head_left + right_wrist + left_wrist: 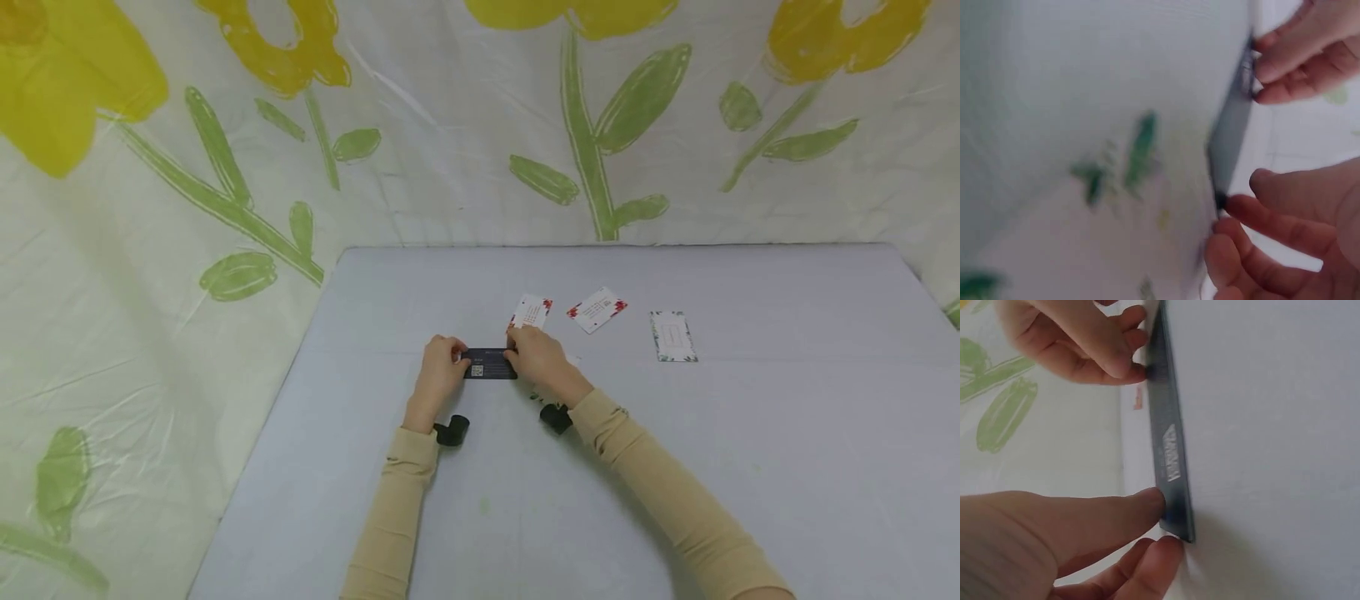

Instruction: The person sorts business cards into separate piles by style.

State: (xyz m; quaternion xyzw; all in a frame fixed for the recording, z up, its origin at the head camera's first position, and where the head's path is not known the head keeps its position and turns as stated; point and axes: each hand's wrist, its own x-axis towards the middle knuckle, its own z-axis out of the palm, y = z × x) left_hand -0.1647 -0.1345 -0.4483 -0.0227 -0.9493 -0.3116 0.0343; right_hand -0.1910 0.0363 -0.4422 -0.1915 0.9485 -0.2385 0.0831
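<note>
A dark business card (491, 364) with pale print and a small square code lies lengthwise between both hands. My left hand (438, 375) pinches its left end between thumb and fingers, as the left wrist view shows. At the opposite end my right hand (542, 362) holds the card's edge with curled fingers and thumb. Seen from the left wrist, the card (1169, 437) is nearly edge-on, close above the tabletop. A white card with green leaf prints (1079, 231) lies below the right hand, largely covered in the head view.
Two white cards with red floral corners, one near the right fingers (532, 310) and another farther right (597, 310), lie on the pale table (787, 417). A leaf-bordered card (673, 337) rests beyond them. Black wrist devices (452, 431) sit under the wrists. Flower-print cloth hangs behind.
</note>
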